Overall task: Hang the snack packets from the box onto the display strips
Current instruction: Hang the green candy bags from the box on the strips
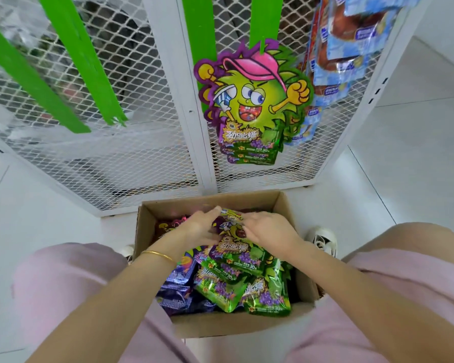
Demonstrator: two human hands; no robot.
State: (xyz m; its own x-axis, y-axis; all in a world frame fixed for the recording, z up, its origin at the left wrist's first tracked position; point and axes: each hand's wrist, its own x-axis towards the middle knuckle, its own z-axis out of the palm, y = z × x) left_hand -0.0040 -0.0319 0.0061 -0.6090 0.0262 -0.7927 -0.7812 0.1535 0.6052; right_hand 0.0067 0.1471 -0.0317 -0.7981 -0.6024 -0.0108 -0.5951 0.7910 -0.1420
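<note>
So you've got both hands down in the box (pixel 222 328) at lower centre, left hand (pixel 198 227) and right hand (pixel 266 229) with fingers pinching the top green packet (pixel 233 242), probably to find its hang hole for the strip (pixel 260 19) above.

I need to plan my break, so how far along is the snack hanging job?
Early on. Done: a few green packets hang on one green strip. In hand: left hand and right hand grip another packet in the box. Left: many boxed packets, and the left strips hang bare.
</note>
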